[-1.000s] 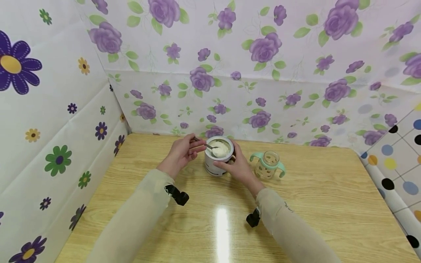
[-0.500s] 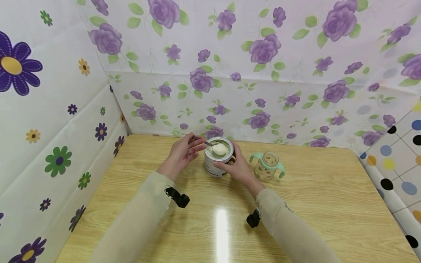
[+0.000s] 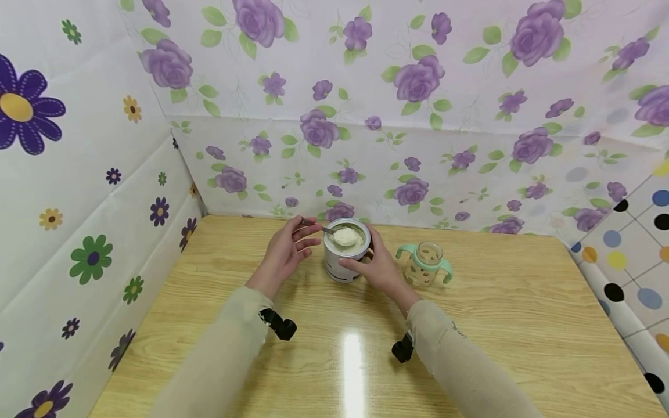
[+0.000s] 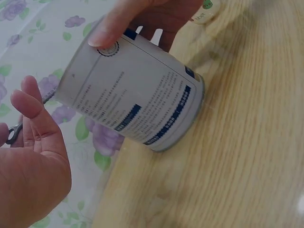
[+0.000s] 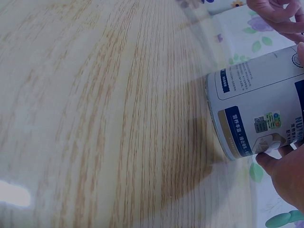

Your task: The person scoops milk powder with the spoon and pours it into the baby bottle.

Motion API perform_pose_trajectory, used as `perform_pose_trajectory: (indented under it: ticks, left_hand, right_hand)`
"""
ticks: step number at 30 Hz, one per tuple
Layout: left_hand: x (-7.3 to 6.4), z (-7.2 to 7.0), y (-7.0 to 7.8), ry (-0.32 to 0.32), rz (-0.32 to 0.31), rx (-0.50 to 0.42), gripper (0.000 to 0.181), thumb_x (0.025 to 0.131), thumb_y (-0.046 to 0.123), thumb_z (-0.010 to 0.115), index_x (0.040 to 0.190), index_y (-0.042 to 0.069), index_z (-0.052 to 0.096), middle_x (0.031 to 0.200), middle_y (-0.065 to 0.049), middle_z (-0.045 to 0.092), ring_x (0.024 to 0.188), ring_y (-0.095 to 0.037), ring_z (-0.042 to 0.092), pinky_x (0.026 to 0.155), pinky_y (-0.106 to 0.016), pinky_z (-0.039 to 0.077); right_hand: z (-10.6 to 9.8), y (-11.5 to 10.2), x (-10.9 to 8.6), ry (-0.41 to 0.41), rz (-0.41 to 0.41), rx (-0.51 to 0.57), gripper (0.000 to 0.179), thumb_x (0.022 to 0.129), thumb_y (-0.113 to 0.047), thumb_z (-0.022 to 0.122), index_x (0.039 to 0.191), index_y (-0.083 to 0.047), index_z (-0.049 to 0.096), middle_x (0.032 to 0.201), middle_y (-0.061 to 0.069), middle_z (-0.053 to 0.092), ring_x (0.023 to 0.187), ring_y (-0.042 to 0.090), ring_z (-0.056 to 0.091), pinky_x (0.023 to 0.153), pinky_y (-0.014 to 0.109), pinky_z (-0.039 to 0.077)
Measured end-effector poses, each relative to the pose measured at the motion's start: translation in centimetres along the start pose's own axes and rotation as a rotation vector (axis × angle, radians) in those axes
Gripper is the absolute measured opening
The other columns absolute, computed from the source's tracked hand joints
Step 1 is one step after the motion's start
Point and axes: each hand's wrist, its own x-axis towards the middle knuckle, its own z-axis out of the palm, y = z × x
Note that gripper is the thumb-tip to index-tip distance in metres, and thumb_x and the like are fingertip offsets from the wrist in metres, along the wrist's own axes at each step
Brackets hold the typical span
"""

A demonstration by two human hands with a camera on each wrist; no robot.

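A white can (image 3: 342, 266) of cream-coloured powder stands on the wooden table, its top uncovered. My right hand (image 3: 384, 268) grips its right side, thumb across the front and fingers behind. With my left hand (image 3: 284, 248) I pinch the handle of a metal spoon (image 3: 328, 230), the other fingers spread loosely. A heaped scoop of powder (image 3: 345, 236) covers the spoon's bowl over the can's mouth. In the left wrist view the spoon's dark handle end (image 4: 14, 133) pokes out behind my fingers. Printed text covers the can (image 5: 256, 104) in the right wrist view.
A clear baby bottle (image 3: 420, 271) with mint-green handles stands uncapped just right of my right hand. Flowered sheeting (image 3: 319, 174) rises directly behind the table's back edge, with more on the left side. Bare wood (image 3: 512, 302) spreads to the right.
My left hand has drawn slightly left, bringing the spoon and its heap of powder toward the can's left rim. My right hand keeps its hold on the can, which stays put.
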Motion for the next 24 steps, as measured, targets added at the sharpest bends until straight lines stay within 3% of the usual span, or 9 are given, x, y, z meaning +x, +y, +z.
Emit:
perform_pose_trajectory:
  ticks: [24]
  left_hand:
    - [0.04,-0.21,-0.63,-0.033,0.052,-0.041,0.038,0.118,0.038,0.042,0.119,0.011,0.07,0.102,0.002,0.08,0.072,-0.014,0.071,0.06,-0.023,0.053]
  right_hand:
    - [0.04,0.25,0.03,0.007,-0.009,-0.017,0.108,0.093,-0.027,0.088,0.172,-0.022,0.015,0.169,0.009,0.033,0.159,0.038,0.029,0.126,0.06,0.03]
